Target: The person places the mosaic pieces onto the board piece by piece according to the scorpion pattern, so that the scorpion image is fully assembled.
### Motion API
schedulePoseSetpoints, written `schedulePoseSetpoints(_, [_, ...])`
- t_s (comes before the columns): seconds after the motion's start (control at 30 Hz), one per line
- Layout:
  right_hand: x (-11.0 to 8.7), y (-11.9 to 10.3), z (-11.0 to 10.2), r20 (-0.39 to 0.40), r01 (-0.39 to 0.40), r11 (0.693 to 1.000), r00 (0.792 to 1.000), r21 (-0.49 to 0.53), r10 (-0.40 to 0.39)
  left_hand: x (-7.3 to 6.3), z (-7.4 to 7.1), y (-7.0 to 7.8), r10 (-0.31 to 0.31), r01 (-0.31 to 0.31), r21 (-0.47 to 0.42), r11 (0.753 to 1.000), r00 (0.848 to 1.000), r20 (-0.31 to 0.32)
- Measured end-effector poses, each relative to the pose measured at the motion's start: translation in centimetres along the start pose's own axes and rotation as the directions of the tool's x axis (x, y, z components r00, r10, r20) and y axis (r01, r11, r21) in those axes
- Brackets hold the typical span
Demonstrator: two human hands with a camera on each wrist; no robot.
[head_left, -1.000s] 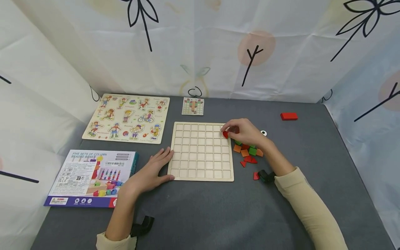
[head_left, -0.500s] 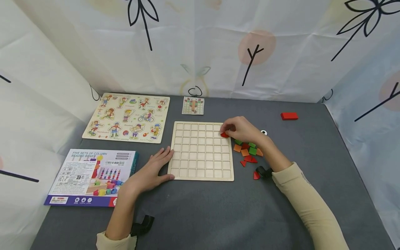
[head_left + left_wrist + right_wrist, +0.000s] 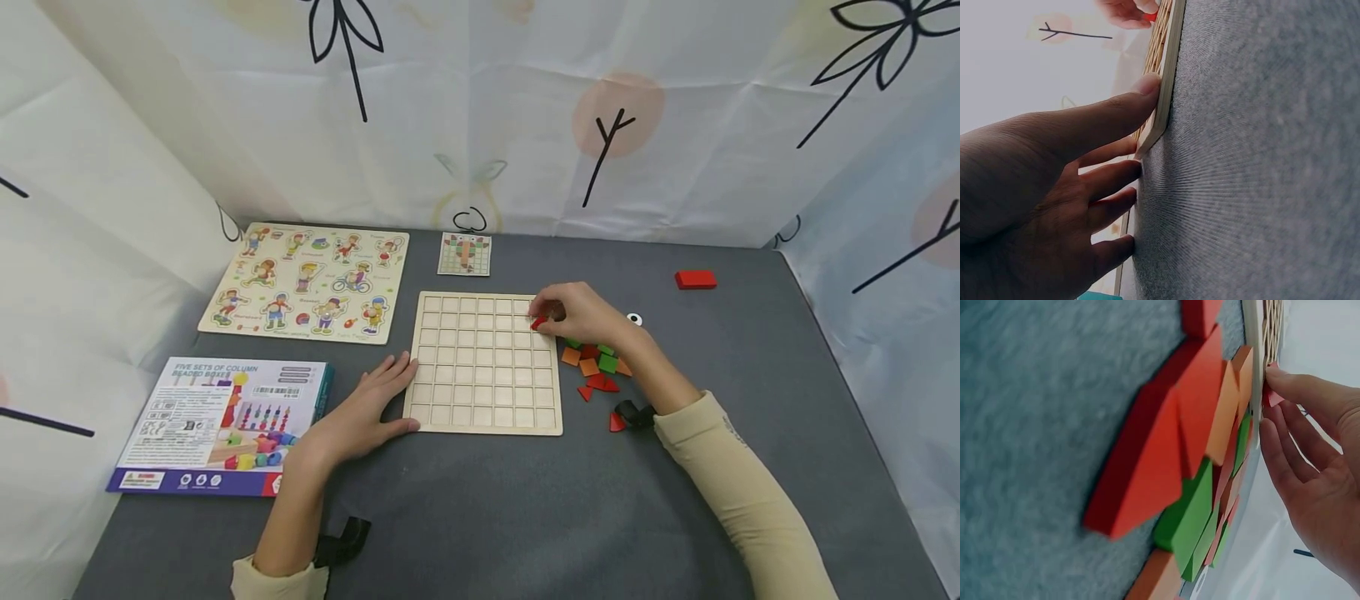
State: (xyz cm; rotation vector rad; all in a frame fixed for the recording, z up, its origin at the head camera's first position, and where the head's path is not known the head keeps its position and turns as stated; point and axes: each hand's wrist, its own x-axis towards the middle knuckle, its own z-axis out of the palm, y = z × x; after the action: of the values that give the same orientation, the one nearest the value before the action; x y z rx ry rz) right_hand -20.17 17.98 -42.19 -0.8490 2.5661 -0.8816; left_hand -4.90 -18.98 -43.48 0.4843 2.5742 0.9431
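A wooden grid board [image 3: 483,367] lies flat on the grey table, its square cells bare where visible. My left hand [image 3: 367,412] touches the board's left edge with spread fingers; in the left wrist view the thumb [image 3: 1129,106] rests against its side. Over the board's top right corner, my right hand [image 3: 581,317] pinches a small red triangular piece [image 3: 537,322] between thumb and fingers. The right wrist view has this red piece [image 3: 1274,399] right at the grid. Beside the board's right edge lies a loose group of red, orange and green pieces [image 3: 589,367].
A small pattern card [image 3: 464,254] lies behind the board. To the left are a picture puzzle board [image 3: 303,283] and a purple-and-white box [image 3: 217,429]. A red block [image 3: 696,280] sits at the back right, and a white ring [image 3: 634,319] lies beyond the right wrist.
The right hand has shifted slightly left over the board's corner and turned the red triangular piece between its fingertips. The left hand stays at the board's edge.
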Motion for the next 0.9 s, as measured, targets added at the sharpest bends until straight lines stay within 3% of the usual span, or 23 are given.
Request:
schedulePoseSetpoints(0.23, [-0.2, 0.3, -0.6, 0.015, 0.006, 0.999, 1.0, -0.036, -0.006, 0.1, -0.1, 0.1, -0.019, 0.019, 0.002, 1.0, 1.0, 0.017])
schedulePoseSetpoints(0.47, [-0.2, 0.4, -1.2, 0.004, -0.022, 1.0, 1.0, 0.019, 0.022, 0.3, 0.8, -1.9, 0.059, -0.06, -0.035, 0.998, 0.998, -0.029])
schedulePoseSetpoints(0.63, [-0.2, 0.4, -1.3, -0.004, -0.023, 0.999, 1.0, 0.03, 0.023, 0.3, 1.1, -2.3, 0.071, -0.072, -0.034, 0.997, 0.997, -0.038])
schedulePoseSetpoints(0.9, [0.3, 0.0, -0.7, -0.028, 0.027, 1.0, 0.999, -0.014, -0.028, 0.3, 0.8, -1.7, 0.013, -0.013, -0.019, 1.0, 1.0, -0.008])
